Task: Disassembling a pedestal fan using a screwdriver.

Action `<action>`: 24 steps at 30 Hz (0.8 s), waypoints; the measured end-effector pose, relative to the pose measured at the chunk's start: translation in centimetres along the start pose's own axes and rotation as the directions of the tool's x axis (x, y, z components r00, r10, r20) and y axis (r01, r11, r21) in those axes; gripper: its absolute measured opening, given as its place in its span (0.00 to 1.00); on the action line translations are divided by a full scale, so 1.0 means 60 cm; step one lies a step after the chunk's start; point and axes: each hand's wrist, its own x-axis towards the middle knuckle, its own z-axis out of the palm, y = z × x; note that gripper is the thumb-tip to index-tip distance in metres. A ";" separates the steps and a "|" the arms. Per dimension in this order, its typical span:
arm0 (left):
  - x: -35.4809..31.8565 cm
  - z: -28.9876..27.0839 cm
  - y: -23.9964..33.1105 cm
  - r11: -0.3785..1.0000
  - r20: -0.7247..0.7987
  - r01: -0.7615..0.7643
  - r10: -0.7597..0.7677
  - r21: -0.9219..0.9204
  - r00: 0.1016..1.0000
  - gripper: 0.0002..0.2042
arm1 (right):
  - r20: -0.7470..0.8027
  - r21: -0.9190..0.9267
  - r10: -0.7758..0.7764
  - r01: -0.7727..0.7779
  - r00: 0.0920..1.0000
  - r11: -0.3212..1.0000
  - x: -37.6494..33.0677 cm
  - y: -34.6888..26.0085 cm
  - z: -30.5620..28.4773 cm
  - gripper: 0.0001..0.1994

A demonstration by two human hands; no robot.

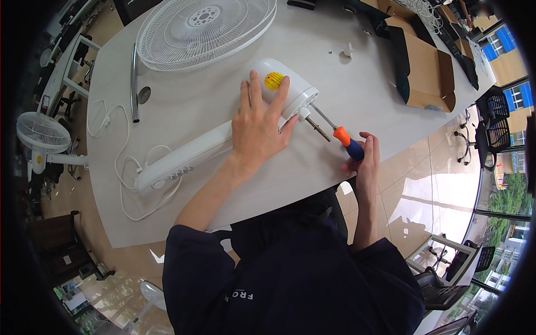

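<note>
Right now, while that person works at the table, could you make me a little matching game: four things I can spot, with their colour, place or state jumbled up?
Things:
1. screwdriver
2. sticker
3. wire fan cover
4. cardboard box

Descriptions:
A. open and brown inside, toward the right side of the table
B. yellow, close to the left hand
C. white and round, at the far side, beyond both hands
D. orange and blue handle, held in the right hand

Pairs: 1-D, 2-B, 3-C, 4-A

Head-worn fisheye — facing down — table [184, 106] close.
</note>
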 end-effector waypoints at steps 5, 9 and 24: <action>0.001 0.001 0.001 1.000 -0.002 -0.009 0.009 -0.001 1.000 0.38 | -0.040 -0.108 -0.268 0.263 0.962 0.959 0.006 0.036 -0.003 0.19; 0.000 0.002 -0.001 1.000 -0.007 -0.009 0.009 0.004 1.000 0.38 | -0.062 0.126 -0.285 0.291 0.956 0.948 0.014 0.040 0.000 0.21; 0.000 0.000 0.001 1.000 0.003 -0.004 0.004 0.005 1.000 0.38 | 0.066 0.247 -0.004 -0.012 0.998 0.969 0.010 0.012 -0.021 0.16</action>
